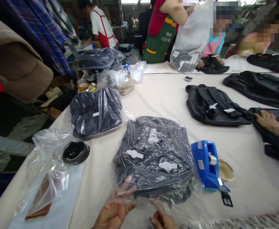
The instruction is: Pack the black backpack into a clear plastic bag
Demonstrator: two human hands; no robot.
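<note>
A black backpack (pixel 158 149) lies flat in front of me inside a clear plastic bag (pixel 151 178), with white tags showing on its straps. At the bag's near end, my left hand (pixel 116 205) pinches the loose plastic between thumb and fingers, some fingers reaching up under the film. My right hand (pixel 162 216) is beside it at the lower edge of the view, fingers curled on the same plastic edge. Just right of the bagged backpack stands a blue tape dispenser (pixel 205 167), with a black buckle (pixel 226 198) by its front end.
Another bagged black backpack (pixel 96 111) lies behind left. A black roll-shaped object (pixel 76 152) and clear plastic over a brown item (pixel 42 194) lie left. An unbagged backpack (pixel 215 105) is at right, near a co-worker's hand (pixel 268 121). A round lid (pixel 226 170) sits behind the dispenser.
</note>
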